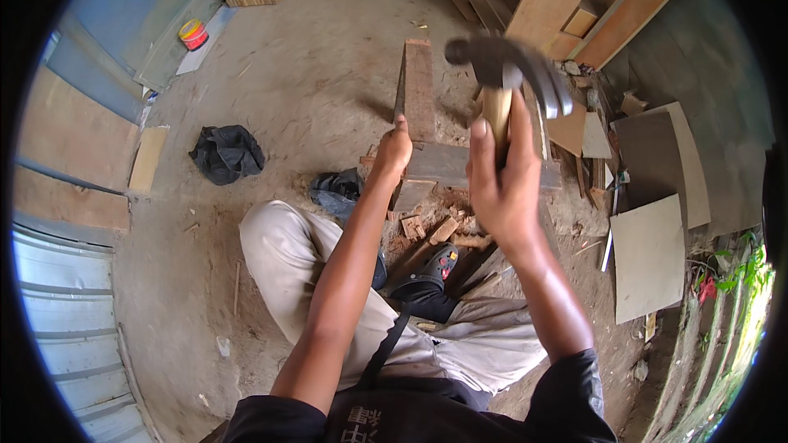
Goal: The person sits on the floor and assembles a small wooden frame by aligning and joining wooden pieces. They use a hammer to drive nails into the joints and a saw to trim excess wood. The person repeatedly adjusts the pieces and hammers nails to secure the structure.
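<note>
A claw hammer [497,102], with a dark metal head and a pale wooden handle, is raised in my right hand [505,189]. My fingers wrap its handle; the head is slightly blurred, with its claw toward the right. My left hand [395,152] is closed at the near left edge of a reddish-brown wood piece [419,90] that points away from me. Part of that grip is hidden by the hand itself. Below the wood piece, a dark wooden beam [447,164] lies crosswise, partly covered by my right hand.
Wood offcuts [443,230] and chips lie near my foot. Black plastic bags [227,154] rest on the left floor. A red and yellow bucket [194,34] stands by the left wall. Boards [648,258] lean at right, and a tall wooden frame [566,0] stands far right.
</note>
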{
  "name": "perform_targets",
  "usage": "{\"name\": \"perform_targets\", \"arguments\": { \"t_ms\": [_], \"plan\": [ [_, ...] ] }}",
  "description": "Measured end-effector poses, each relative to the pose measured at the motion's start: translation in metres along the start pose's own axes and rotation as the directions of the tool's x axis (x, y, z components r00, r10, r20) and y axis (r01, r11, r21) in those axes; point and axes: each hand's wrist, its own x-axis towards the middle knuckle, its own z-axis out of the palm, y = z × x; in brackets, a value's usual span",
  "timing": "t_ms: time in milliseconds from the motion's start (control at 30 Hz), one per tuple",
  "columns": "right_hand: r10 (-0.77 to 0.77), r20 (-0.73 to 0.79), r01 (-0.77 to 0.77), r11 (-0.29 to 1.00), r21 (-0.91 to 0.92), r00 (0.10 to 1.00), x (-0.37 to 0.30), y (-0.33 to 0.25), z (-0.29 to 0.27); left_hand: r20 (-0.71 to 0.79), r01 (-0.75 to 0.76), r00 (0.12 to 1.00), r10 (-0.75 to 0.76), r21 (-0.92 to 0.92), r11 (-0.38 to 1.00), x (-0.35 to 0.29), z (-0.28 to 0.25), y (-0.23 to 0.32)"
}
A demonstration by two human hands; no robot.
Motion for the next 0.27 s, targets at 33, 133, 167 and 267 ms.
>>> {"name": "perform_targets", "arguments": {
  "t_ms": [33, 133, 167, 267],
  "plan": [
    [-0.020, -0.042, 0.019, 0.999, -0.036, 0.999, -0.004, 0.002, 0.009, -0.008, -0.018, 1.000, 0.018, 0.025, 1.000, -0.005, 0.001, 0.002],
    [0.181, 0.285, -0.134, 0.975, -0.176, 0.941, -0.008, 0.006, -0.002, -0.023, -0.080, 0.997, 0.080, 0.007, 0.997, -0.019, -0.001, 0.010],
    [0.324, 0.325, -0.284, 0.944, -0.167, 0.888, -0.006, 0.008, -0.004, -0.021, -0.057, 0.998, 0.058, 0.029, 0.998, -0.023, -0.001, 0.009],
    [0.195, 0.128, -0.194, 0.981, -0.018, 0.972, -0.003, -0.002, -0.010, -0.020, 0.022, 1.000, -0.020, 0.072, 0.997, -0.029, -0.004, 0.010]
  ]
}}
